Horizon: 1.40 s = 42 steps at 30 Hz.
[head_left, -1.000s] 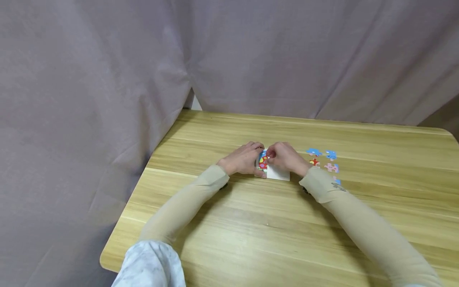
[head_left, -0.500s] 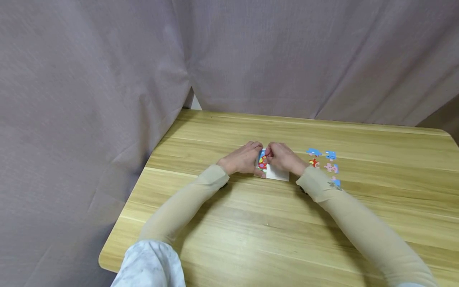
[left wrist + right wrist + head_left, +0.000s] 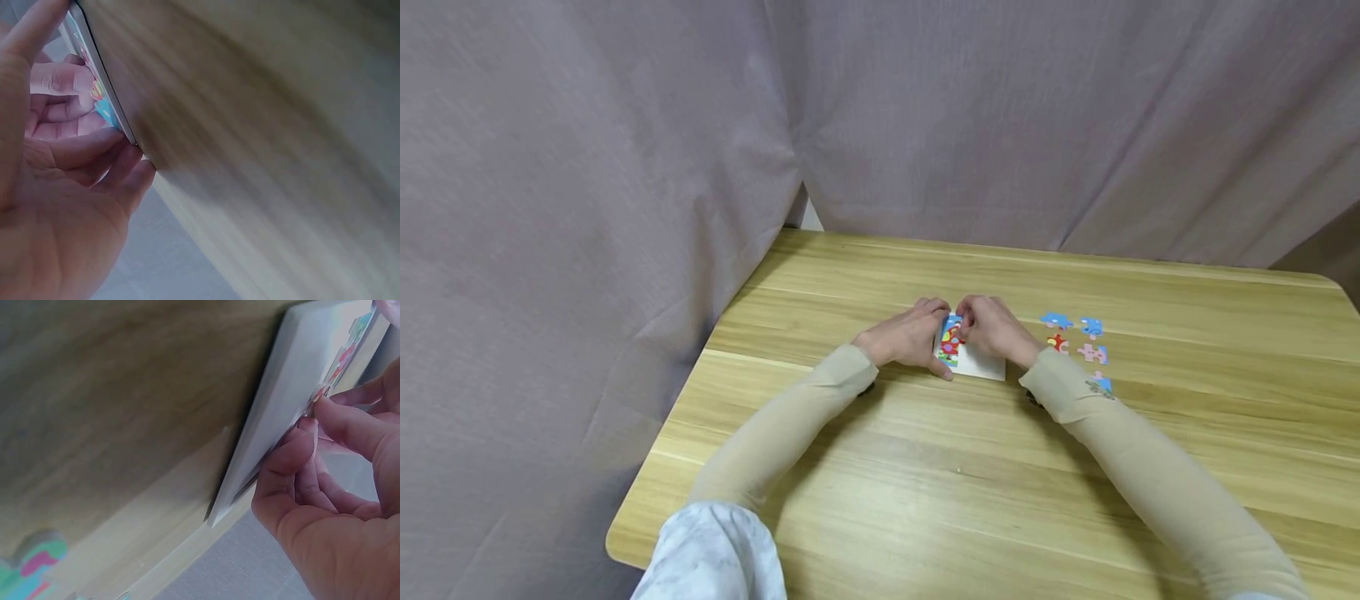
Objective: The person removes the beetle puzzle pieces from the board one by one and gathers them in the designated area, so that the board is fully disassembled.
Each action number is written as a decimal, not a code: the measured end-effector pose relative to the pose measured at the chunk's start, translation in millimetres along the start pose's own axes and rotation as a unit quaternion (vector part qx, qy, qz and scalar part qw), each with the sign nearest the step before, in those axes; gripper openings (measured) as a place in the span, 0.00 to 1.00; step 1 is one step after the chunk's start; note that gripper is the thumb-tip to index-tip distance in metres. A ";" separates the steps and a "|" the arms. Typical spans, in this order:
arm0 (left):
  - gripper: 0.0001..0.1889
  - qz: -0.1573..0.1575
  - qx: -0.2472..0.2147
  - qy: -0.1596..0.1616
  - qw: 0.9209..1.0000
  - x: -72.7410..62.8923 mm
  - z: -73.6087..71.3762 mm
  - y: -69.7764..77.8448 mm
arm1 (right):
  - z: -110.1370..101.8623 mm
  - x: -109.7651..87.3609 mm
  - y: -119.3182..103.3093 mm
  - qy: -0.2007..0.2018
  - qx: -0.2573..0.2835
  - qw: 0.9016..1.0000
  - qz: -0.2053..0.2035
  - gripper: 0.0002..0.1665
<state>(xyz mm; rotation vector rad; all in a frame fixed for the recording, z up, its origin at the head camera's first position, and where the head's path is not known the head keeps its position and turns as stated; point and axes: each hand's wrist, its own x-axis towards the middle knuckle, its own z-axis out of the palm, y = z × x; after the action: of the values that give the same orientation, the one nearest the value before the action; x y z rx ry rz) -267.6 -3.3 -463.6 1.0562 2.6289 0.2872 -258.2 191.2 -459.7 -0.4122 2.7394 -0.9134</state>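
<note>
A small white puzzle board (image 3: 983, 364) lies on the table between my hands. Joined picture pieces (image 3: 950, 354) in red, yellow and blue fill its left part; its near right part is bare white. My left hand (image 3: 910, 336) grips the board's left side, fingers at the far edge and thumb at the near edge. Over the upper middle of the board, my right hand (image 3: 996, 331) pinches a puzzle piece (image 3: 321, 394) between thumb and forefinger. That piece touches the filled part and is mostly hidden by the fingertips.
Several loose puzzle pieces lie right of the board, among them a blue one (image 3: 1057, 320), a red one (image 3: 1057, 342) and a pink one (image 3: 1093, 352). A grey curtain (image 3: 940, 125) hangs behind the wooden table (image 3: 880, 475).
My left thumb has slid off the board's near left corner to its near edge, baring more of the picture. The right fingers have shifted slightly at the same spot.
</note>
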 end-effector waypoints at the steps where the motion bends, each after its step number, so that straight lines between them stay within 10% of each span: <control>1: 0.53 0.000 -0.001 -0.001 1.000 -0.2 -0.1 0.3 | -0.3 -0.4 0.0 0.000 0.001 1.000 -0.001 0.19; 42: 0.51 -0.004 0.011 0.008 1.000 -5.5 0.5 -6.4 | -49.5 -30.7 65.3 0.028 -0.014 0.999 0.027 0.19</control>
<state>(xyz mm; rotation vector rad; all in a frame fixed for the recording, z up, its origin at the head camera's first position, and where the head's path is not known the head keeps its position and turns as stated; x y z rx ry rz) -267.7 -11.6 -464.9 1.0533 2.6562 0.2675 -256.8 278.6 -457.2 -0.3201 2.8025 -0.8861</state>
